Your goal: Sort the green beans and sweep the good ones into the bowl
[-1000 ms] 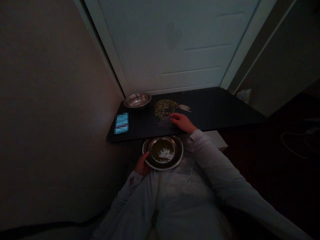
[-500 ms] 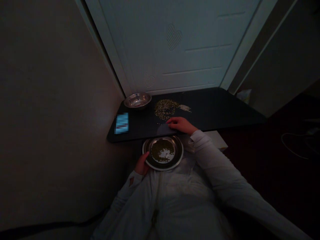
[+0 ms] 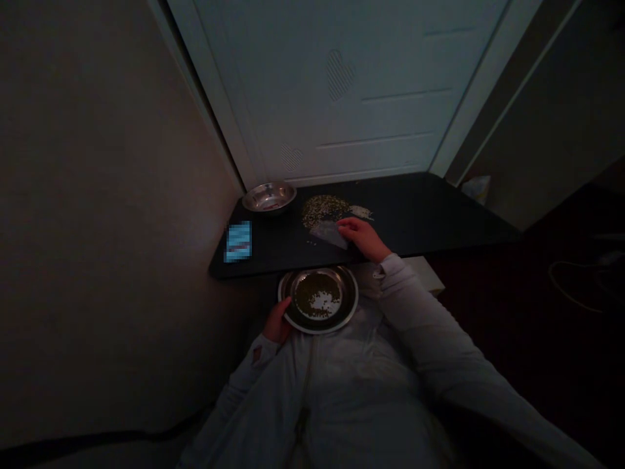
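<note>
My left hand grips the left rim of a round metal bowl at my lap, just below the table edge. Small green beans lie in the bowl around a bright bare patch. Over the dark tabletop, my right hand pinches a thin, translucent flat piece, perhaps a plastic scraper. That piece lies at the near side of a spread heap of mixed green and pale beans. A smaller pile of white grains touches the heap's right side.
A second metal bowl stands at the back left of the dark table. A blurred blue packet lies at the left edge. The white door rises behind the table, and a white box sits below it at right.
My right hand has moved the translucent piece away from the near table edge, up to the bean heap. The left hand and its bowl have stayed in place.
</note>
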`<state>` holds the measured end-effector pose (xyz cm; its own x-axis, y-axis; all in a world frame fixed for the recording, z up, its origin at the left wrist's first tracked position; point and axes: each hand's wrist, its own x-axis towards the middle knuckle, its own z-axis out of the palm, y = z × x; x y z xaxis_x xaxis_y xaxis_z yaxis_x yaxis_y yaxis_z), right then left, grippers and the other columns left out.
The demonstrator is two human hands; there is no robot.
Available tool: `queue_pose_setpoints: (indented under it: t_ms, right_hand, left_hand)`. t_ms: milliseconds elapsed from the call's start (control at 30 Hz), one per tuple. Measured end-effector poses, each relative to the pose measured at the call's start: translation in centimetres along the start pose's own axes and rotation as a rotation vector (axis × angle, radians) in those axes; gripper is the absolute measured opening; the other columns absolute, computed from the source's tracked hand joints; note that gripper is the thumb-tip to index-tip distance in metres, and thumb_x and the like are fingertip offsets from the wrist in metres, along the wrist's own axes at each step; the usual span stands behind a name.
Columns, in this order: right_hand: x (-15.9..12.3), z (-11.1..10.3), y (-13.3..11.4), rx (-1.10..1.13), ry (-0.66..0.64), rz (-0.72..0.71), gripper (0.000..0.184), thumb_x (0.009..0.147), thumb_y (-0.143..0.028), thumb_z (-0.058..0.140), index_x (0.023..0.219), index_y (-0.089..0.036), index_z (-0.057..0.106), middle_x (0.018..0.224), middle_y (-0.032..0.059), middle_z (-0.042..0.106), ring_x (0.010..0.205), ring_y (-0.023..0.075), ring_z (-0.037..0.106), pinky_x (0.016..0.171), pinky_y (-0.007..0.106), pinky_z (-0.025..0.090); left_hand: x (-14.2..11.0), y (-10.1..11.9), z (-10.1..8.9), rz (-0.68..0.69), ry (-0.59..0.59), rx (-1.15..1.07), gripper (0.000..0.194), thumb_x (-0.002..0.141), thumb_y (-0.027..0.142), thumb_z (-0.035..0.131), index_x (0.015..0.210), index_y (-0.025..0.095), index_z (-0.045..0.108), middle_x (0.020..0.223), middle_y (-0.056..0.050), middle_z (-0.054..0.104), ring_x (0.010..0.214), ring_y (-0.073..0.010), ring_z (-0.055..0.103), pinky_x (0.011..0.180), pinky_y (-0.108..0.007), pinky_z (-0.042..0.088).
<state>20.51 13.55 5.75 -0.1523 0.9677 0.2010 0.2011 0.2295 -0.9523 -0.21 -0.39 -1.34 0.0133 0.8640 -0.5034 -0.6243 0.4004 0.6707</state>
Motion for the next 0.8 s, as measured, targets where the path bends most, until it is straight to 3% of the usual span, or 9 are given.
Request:
queue_pose_setpoints:
  t_ms: [67, 133, 333, 467, 800]
  right_hand:
    - [0.2, 0.0, 0.2, 0.049, 0.118, 0.019, 0.031, 0.065, -0.035, 0.050, 0.087, -0.014, 0.053, 0.059, -0.0029, 0.051, 0.051, 0.0069, 0.043, 0.049, 0.020, 0.033]
    - [0.2, 0.3, 0.3, 0.048, 0.144, 0.044, 0.028, 0.066, -0.034, 0.050, 0.085, -0.014, 0.051, 0.057, -0.0035, 0.050, 0.046, 0.0063, 0.041, 0.046, 0.020, 0.032]
    - [-0.8, 3.1, -0.8, -0.119, -0.004, 0.000, 0.020, 0.069, -0.029, 0.049, 0.084, -0.015, 0.050, 0.052, -0.0054, 0.049, 0.043, 0.0069, 0.045, 0.048, 0.020, 0.035]
    - [-1.1, 4.2, -1.6, -0.317, -0.018, -0.010, 0.019, 0.071, -0.027, 0.050, 0.087, -0.016, 0.052, 0.054, -0.0038, 0.052, 0.048, 0.0084, 0.050, 0.052, 0.021, 0.036]
    - [-2.3, 1.7, -2.2, -0.614, 0.026, 0.005, 0.025, 0.072, -0.028, 0.049, 0.092, -0.015, 0.055, 0.065, 0.0009, 0.058, 0.057, 0.0097, 0.051, 0.055, 0.021, 0.035]
  left_hand:
    - [0.0, 0.0, 0.0, -0.017, 0.028, -0.002, 0.016, 0.067, 0.025, 0.054, 0.072, 0.014, 0.065, 0.078, -0.006, 0.070, 0.108, -0.0232, 0.049, 0.096, -0.034, 0.033]
    - [0.0, 0.0, -0.1, -0.032, 0.037, 0.004, 0.017, 0.069, 0.025, 0.052, 0.073, 0.015, 0.065, 0.078, -0.006, 0.070, 0.107, -0.0229, 0.049, 0.096, -0.034, 0.034]
    - [0.3, -0.1, -0.5, -0.003, 0.013, 0.009, 0.017, 0.067, 0.027, 0.055, 0.076, 0.017, 0.065, 0.081, -0.004, 0.070, 0.106, -0.0236, 0.050, 0.095, -0.035, 0.035]
    - [0.2, -0.1, -0.6, -0.001, 0.008, 0.007, 0.019, 0.066, 0.027, 0.057, 0.078, 0.016, 0.065, 0.083, -0.005, 0.070, 0.105, -0.0244, 0.051, 0.094, -0.036, 0.035]
    - [0.1, -0.1, -0.8, -0.004, -0.008, -0.021, 0.021, 0.067, 0.027, 0.056, 0.079, 0.014, 0.064, 0.086, -0.008, 0.069, 0.109, -0.0244, 0.047, 0.097, -0.036, 0.031]
